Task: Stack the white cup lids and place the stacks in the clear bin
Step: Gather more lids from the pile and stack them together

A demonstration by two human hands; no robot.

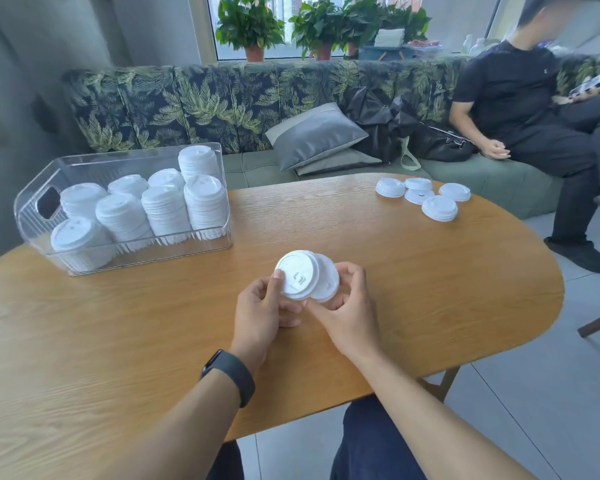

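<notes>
Two small batches of white cup lids are in hand above the middle of the wooden worktop (395, 258). The left hand (262, 306) pinches the nearer batch of lids (297, 275) at its rim, thumb on top, face tilted up toward the wearer. The right hand (347, 306) curls its fingers round the second batch (326, 282), which sits just behind and to the right of the first, partly overlapped by it. The two batches touch or nearly touch; their flat faces are not yet aligned.

The move in hand appears to be nesting one batch into the other. That turns on the offset: the right batch lies to the right of and slightly lower than the left one, so it would need to slide leftward and square up along the same axis before the rims seat.

The clear bin (32, 199) stands well to the left on the far side of the worktop, holding about eight tall stacks; the left hand is the nearer to it. Loose lids (439, 207) remain near the far right edge, closer to the right hand.

A seated person (510, 98) occupies the leaf-patterned sofa (187, 105) beyond the worktop.
</notes>
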